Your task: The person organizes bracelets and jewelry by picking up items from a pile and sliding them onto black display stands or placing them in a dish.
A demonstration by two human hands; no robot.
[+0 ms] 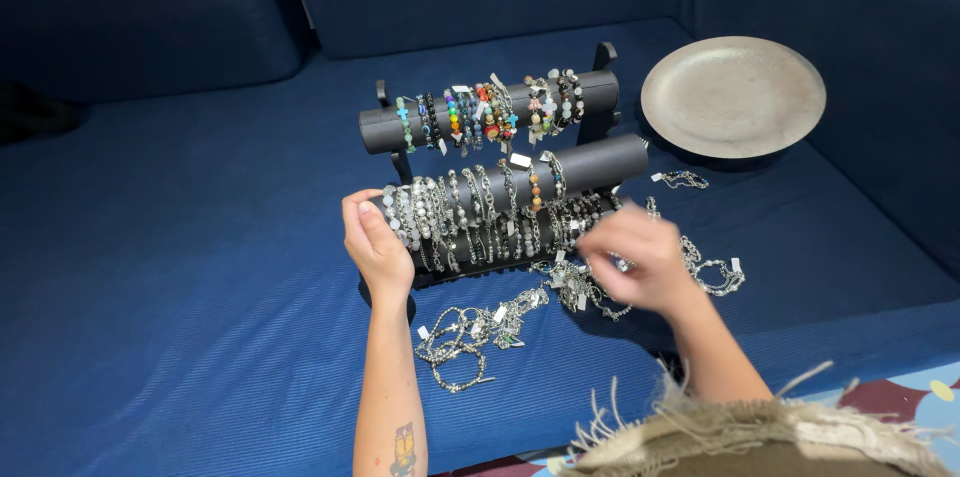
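Display stand mostly loaded; loose bracelets remained on the sofa. Left hand steadied its end, fingers together; right hand blurred, grip indeterminate.

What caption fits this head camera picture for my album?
Left hand steadies a black tiered bracelet stand; blurred right hand reaches over loose silver bracelets on the blue couch.

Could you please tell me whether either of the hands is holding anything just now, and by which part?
The left hand grips the left end of the lower bar. The right hand is blurred above the loose bracelets; any hold cannot be told.
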